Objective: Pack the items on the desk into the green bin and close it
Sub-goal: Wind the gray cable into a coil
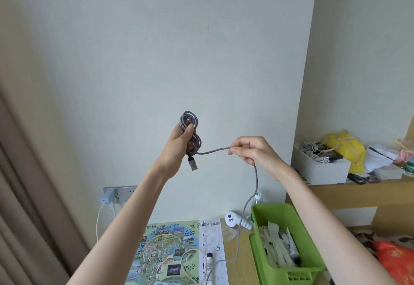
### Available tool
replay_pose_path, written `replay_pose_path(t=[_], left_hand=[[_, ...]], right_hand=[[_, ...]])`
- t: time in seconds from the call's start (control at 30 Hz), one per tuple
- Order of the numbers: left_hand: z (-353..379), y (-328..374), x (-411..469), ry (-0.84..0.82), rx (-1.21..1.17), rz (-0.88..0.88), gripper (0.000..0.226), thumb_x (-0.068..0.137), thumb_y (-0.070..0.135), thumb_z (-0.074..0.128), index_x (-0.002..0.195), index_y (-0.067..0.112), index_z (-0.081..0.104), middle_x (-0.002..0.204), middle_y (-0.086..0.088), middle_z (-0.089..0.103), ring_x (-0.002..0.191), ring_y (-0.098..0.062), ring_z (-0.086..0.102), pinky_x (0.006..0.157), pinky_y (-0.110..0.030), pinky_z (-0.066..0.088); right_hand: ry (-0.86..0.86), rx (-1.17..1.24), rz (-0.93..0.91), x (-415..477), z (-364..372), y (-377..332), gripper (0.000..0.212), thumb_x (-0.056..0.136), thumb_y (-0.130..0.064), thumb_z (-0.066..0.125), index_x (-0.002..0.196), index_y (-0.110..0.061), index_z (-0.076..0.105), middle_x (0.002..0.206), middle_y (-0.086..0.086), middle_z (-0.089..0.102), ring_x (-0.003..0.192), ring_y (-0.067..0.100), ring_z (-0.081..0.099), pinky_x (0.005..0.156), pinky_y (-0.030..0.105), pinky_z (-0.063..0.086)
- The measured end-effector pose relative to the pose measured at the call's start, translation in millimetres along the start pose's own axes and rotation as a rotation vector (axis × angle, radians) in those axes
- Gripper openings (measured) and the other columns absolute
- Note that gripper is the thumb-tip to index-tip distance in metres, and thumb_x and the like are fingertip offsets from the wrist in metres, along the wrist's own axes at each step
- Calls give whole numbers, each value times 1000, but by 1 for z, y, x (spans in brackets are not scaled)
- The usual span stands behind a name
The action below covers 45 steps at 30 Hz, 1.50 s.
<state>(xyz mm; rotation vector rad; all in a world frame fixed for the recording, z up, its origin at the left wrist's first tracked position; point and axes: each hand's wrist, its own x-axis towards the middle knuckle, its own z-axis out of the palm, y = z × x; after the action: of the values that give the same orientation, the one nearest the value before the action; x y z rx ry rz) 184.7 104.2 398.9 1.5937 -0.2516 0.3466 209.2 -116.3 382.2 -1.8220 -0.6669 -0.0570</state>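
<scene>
High in front of the wall, my left hand [179,148] grips a coil of grey braided cable [190,128], its USB plug hanging below the fist. My right hand [251,150] pinches the same cable a short way along. From there the loose end drops to the desk beside the green bin [264,212]. The bin stands open at the lower right and holds several tubes and packets. On the desk lie a white tube with a black cap [209,262], a thin white cable loop [192,253] and a white controller [231,218].
A colourful map sheet [161,251] with handwriting covers the desk [240,251]. A wall socket with a charger [108,196] is at the back left. A curtain hangs at the left. A wooden shelf [358,191] on the right carries a white box, a yellow bag and clutter.
</scene>
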Motion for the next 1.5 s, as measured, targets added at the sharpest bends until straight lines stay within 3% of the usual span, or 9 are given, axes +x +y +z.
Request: replay_pose_path(t=[0.2, 0.4, 0.53, 0.63, 0.8, 1.03, 1.23, 1.37, 1.5], left_hand=[[8, -9, -15, -216, 270, 72, 14, 102, 19, 48, 96, 10, 56, 68, 7, 37, 52, -4, 34, 50, -13, 30], [20, -9, -25, -334, 299, -63, 31, 105, 29, 38, 107, 5, 58, 63, 21, 52, 56, -6, 38, 53, -12, 32], [25, -8, -29, -435, 350, -96, 17, 101, 26, 49, 96, 10, 49, 69, 2, 41, 55, -11, 35, 49, -18, 29], [30, -15, -28, -379, 448, -123, 16, 100, 17, 46, 100, 4, 54, 81, -4, 50, 64, -12, 43, 50, -12, 35], [28, -23, -27, -327, 446, -165, 15, 99, 18, 44, 90, 13, 55, 82, 2, 52, 65, -8, 43, 49, -9, 35], [26, -27, -29, -337, 465, -169, 19, 99, 18, 47, 83, 11, 55, 68, 3, 46, 45, 0, 38, 43, -11, 31], [25, -24, -30, -355, 540, -166, 24, 97, 24, 53, 91, 2, 59, 70, 3, 53, 52, -3, 46, 49, -12, 34], [24, -24, -33, -461, 615, -188, 33, 99, 27, 50, 98, -5, 60, 69, -2, 50, 57, -15, 42, 51, -18, 34], [26, -24, -36, -496, 615, -167, 29, 103, 32, 40, 91, 10, 54, 63, 0, 46, 47, -7, 40, 47, -14, 34]], right_hand=[[-4, -92, -153, 12, 7, -14, 10, 92, -7, 64, 86, -2, 70, 55, -21, 61, 51, -3, 48, 51, 7, 35], [8, -94, -155, 21, 8, -11, 12, 83, -10, 74, 74, -12, 67, 61, -11, 66, 57, 4, 55, 61, 16, 44], [-1, -94, -156, 21, 11, -8, 11, 80, -9, 77, 74, -7, 68, 63, -3, 66, 59, 8, 59, 63, 21, 48], [-4, -104, -170, 22, 16, -9, 16, 77, -9, 80, 78, -5, 65, 69, 8, 66, 63, 16, 61, 66, 33, 50], [-1, -292, -117, 23, 14, 0, 27, 75, -15, 77, 91, -21, 58, 85, -13, 60, 55, 6, 41, 58, 22, 36], [-38, -558, -105, 22, 21, 6, 9, 74, -22, 67, 80, -29, 65, 58, -35, 55, 51, -6, 49, 51, 21, 27], [-116, -668, -121, 23, 9, 2, 5, 74, -25, 64, 78, -28, 67, 54, -22, 51, 50, 5, 41, 51, 26, 29], [-199, -559, -41, 24, 2, 1, 10, 75, -18, 65, 76, -26, 71, 54, -10, 47, 51, 7, 33, 52, 25, 28], [-220, -333, -46, 21, -1, 3, 6, 79, -7, 72, 80, -13, 74, 65, -10, 66, 56, -2, 51, 55, 11, 38]])
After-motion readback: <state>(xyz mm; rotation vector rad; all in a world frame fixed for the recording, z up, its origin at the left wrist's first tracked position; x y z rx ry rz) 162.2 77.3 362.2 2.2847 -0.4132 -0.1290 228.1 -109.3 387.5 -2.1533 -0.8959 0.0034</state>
